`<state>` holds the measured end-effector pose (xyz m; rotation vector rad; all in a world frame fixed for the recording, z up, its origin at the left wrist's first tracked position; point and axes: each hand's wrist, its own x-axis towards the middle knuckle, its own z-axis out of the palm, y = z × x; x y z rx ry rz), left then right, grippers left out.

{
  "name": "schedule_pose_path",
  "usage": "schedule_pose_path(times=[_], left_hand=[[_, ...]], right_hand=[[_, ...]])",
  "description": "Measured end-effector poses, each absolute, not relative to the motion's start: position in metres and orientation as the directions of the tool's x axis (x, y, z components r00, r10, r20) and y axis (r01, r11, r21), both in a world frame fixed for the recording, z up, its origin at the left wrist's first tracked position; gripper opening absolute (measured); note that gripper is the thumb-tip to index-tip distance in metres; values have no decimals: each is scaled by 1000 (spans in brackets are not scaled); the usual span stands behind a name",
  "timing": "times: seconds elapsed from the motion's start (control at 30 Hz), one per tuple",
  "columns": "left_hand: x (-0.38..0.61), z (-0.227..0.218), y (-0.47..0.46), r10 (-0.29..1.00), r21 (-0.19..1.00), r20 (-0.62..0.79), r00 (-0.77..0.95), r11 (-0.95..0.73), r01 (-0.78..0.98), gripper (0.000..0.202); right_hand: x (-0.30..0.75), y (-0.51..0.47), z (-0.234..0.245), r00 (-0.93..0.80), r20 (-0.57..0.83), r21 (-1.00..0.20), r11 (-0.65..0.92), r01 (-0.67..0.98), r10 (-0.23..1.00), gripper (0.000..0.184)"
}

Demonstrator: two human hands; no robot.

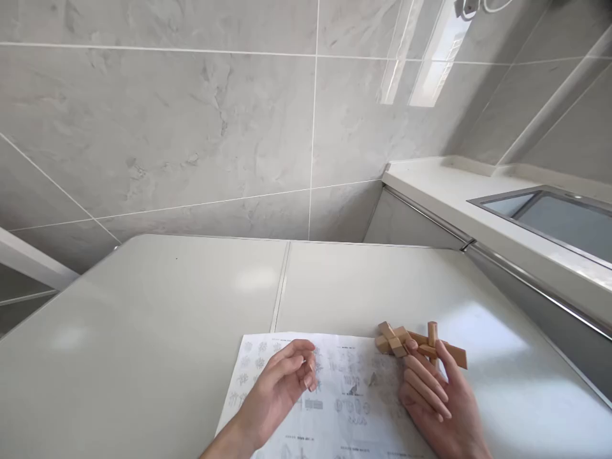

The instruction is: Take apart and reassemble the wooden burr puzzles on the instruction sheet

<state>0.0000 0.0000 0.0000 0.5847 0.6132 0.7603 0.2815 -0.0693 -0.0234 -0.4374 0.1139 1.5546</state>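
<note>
My left hand (283, 386) is above a printed sheet of paper (335, 414), its fingers loosely curled and nothing visible in it. My right hand (437, 395) is turned partly palm up over the sheet's right edge. Its thumb and index finger close around a wooden interlocking puzzle (452, 354) made of flat bars and an upright round peg. Touching or just left of that is a second wooden cluster (394, 339) of crossed blocks; whether the two are joined I cannot tell. The sheet carries small line drawings of puzzle shapes in rows.
The sheet lies on a white, glossy tabletop (167, 331) with a seam (282, 280) across it. Beyond stands a grey tiled wall (191, 127). On the right, a white counter (444, 185) with a metal-rimmed sink (554, 217) rises above the table's side.
</note>
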Motion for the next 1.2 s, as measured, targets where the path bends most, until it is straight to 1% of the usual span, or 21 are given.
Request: schedule_pose_path(times=[0.23,0.4,0.47,0.63,0.8,0.93,1.0,1.07,1.13,1.2], left_hand=[[1,2,-1,769,678,-290,570,585,-445,27],[2,2,0,773,685,-285,567,578,-444,27],[2,3,0,776,690,-280,565,572,-443,27],[1,5,-2,779,698,-284,559,567,-437,26],[1,5,-1,779,697,-274,564,565,-442,26],[1,4,-1,776,694,-274,569,569,-441,26],[2,5,-1,776,697,-271,569,566,-439,27],[2,6,-2,777,710,-265,571,558,-429,28],[3,8,-2,777,734,-264,571,546,-404,29],[4,9,-3,774,775,-276,569,530,-345,29]], right_hand=[[279,-63,-21,73,-320,-398,-64,-915,945,30],[279,-65,-23,102,-298,-511,-68,-857,949,18],[278,-66,-24,127,-298,-542,-58,-838,946,16],[274,-70,-24,185,-296,-622,-42,-782,937,21],[268,-74,-27,235,-241,-722,-12,-692,942,24],[263,-75,-31,279,-156,-860,8,-510,948,29],[260,-77,-31,250,-126,-918,-18,-396,960,32],[257,-82,-31,191,-119,-964,-68,-255,974,36],[254,-88,-34,152,-112,-991,-99,-87,982,46],[251,-95,-42,155,-69,-994,-81,72,985,52]])
